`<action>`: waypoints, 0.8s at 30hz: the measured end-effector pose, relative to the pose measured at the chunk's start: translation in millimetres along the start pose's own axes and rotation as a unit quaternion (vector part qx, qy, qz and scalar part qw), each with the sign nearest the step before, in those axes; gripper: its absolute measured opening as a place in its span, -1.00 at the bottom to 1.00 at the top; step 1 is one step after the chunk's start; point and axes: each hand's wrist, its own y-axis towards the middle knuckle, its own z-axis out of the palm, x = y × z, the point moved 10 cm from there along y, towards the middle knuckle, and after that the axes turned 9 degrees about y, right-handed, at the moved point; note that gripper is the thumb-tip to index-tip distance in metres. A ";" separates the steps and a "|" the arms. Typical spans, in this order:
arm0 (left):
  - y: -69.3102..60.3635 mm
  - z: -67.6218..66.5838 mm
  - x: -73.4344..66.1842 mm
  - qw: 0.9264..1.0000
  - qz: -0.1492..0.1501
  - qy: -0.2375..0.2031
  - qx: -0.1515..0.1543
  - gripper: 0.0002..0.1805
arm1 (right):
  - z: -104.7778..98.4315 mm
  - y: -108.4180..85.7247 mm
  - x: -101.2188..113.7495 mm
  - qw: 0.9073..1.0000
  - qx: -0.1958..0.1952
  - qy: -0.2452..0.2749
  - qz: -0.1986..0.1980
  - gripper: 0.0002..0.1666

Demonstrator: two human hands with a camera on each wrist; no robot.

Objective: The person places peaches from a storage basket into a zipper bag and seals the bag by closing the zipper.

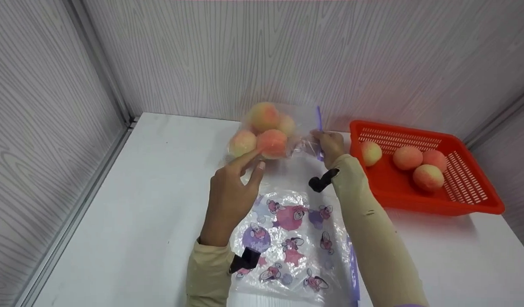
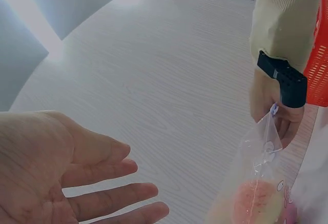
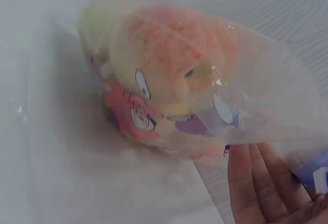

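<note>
A clear zip bag with several peaches lies at the back of the white table. My right hand grips the bag by its purple zip edge; in the right wrist view its fingers are bent against the plastic beside the printed peach bag. My left hand is just in front of the bag, fingers extended toward the peaches; whether it touches them is unclear. In the left wrist view the left hand has its fingers spread and holds nothing, with the bagged peach to its right.
A red basket with several peaches stands on the right. A flat printed zip bag lies at the front, partly under the right forearm. Grey wood-grain walls stand behind and at both sides of the table.
</note>
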 end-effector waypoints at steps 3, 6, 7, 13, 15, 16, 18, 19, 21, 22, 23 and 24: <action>0.6 1.8 -0.7 1.000 0.001 0.001 0.006 -0.62 | -14.1 3.6 -6.3 0.999 0.001 -0.033 0.018 -0.86; 1.1 2.9 -0.4 1.000 -0.002 0.008 0.007 -0.63 | -21.6 5.7 -8.7 0.995 0.021 -0.093 0.015 -0.72; 1.3 3.3 -0.5 1.000 -0.002 0.010 0.008 -0.63 | -23.0 6.1 -8.8 0.993 0.030 -0.113 0.011 -0.68; 0.3 4.0 0.9 1.000 -0.010 0.010 0.014 -0.62 | -33.3 7.5 -9.8 0.960 0.058 -0.272 -0.005 -0.47; 0.0 4.2 1.6 1.000 -0.011 0.009 0.015 -0.62 | -34.2 8.0 -10.4 0.949 0.072 -0.306 -0.011 -0.46; -0.1 4.3 1.8 1.000 -0.011 0.008 0.016 -0.61 | -33.8 8.0 -10.5 0.944 0.080 -0.318 -0.015 -0.48; -0.1 3.9 1.2 1.000 -0.011 0.007 0.017 -0.61 | -32.2 8.2 -10.1 0.938 0.094 -0.334 -0.027 -0.56; -0.1 3.6 0.8 1.000 -0.010 0.005 0.017 -0.61 | -31.2 8.3 -9.4 0.935 0.098 -0.339 -0.035 -0.60; 0.2 3.5 -0.1 1.000 -0.008 0.006 0.019 -0.60 | -29.2 8.4 -6.3 0.930 0.100 -0.349 -0.057 -0.67; 0.3 3.5 -0.5 1.000 -0.008 0.007 0.020 -0.60 | -27.9 7.8 -4.1 0.927 0.098 -0.354 -0.069 -0.68; 0.2 3.4 -0.9 1.000 -0.008 0.007 0.021 -0.60 | -26.6 7.4 -2.2 0.925 0.095 -0.360 -0.078 -0.68; 0.3 3.3 -1.3 1.000 -0.007 0.008 0.022 -0.59 | -24.6 6.7 0.1 0.920 0.093 -0.369 -0.089 -0.66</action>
